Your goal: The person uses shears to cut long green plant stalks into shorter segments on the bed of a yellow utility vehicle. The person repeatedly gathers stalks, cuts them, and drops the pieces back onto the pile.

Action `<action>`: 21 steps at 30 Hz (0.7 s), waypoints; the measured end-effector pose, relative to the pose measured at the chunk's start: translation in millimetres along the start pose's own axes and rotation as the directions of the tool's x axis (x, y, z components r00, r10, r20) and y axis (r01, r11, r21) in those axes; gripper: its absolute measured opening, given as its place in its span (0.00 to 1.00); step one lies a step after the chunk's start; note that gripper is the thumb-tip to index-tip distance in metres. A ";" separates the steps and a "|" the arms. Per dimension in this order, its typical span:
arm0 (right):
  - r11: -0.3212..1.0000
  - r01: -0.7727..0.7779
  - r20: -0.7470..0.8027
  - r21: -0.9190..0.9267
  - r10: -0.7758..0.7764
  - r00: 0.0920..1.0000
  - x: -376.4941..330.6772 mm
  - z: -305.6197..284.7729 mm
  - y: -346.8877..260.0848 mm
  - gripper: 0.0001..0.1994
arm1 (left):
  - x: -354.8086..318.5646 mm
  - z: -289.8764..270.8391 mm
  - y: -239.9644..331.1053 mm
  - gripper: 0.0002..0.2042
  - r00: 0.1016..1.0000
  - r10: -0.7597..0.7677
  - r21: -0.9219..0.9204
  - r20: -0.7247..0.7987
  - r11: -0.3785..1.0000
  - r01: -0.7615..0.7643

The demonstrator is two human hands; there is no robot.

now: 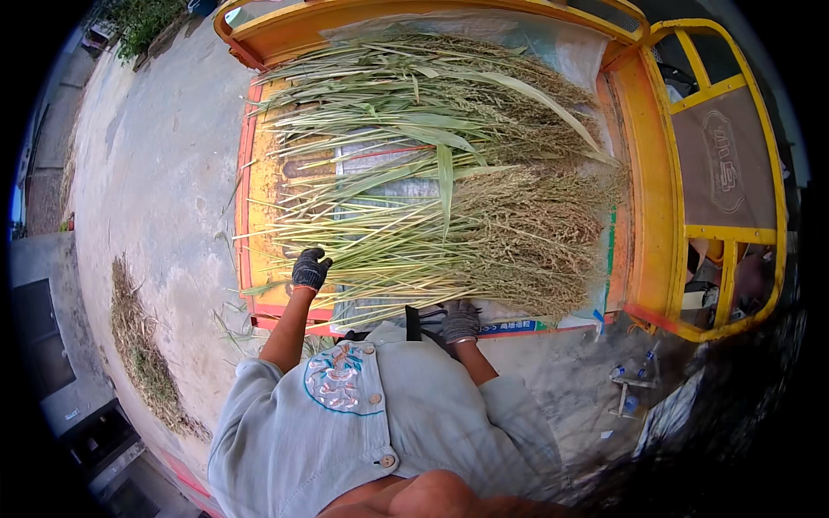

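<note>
My left hand point(311, 269), in a dark knitted glove, is over the cut ends of the lower stalks. Its fingers are slightly bent and apart, with nothing visibly gripped. Long green-yellow stalks point(380, 237) with bushy brown seed heads point(535, 233) lie crosswise in layers, heads to the right. Near the front edge, my right hand point(460, 321), in a greyer glove, is closed beside the lowest stalks. Left of it stands a flat black piece point(413, 324), with a thin dark part running toward the hand. What this hand holds is partly hidden.
The stalks lie on a yellow cart bed point(263, 177) with red edges, partly covered by a pale sheet point(350, 164). A yellow railed frame point(732, 233) rises at right. Dried plant scraps point(142, 345) lie on the concrete floor point(164, 173). A small stand point(637, 382) is at lower right.
</note>
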State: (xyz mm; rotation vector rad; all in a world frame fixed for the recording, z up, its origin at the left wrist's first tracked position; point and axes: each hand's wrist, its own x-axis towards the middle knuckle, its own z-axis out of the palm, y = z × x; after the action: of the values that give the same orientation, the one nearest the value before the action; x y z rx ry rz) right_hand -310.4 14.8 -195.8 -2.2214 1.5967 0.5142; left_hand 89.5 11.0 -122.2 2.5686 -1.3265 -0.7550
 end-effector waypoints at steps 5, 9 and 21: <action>0.997 0.064 0.070 0.043 -0.067 0.995 9.4 -6.2 -9.2 0.20 | -76.1 38.1 -11.3 0.18 0.990 -0.007 -0.005 0.141 1.000 0.008; 0.962 0.262 -0.241 0.071 -0.239 0.941 -14.5 -0.7 5.5 0.17 | -68.1 43.5 -20.3 0.17 0.995 0.049 -0.017 0.082 0.999 -0.048; 0.983 0.177 -0.301 -0.043 -0.182 0.936 -20.6 40.4 17.8 0.12 | 67.1 8.6 -101.5 0.12 0.911 -0.347 -0.247 -0.223 0.924 0.291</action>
State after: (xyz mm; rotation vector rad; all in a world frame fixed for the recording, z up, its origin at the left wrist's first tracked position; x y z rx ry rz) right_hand -336.9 46.0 -222.2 -2.5242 1.5076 0.1363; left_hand 190.6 18.8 -190.1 2.6284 -0.7136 -0.5371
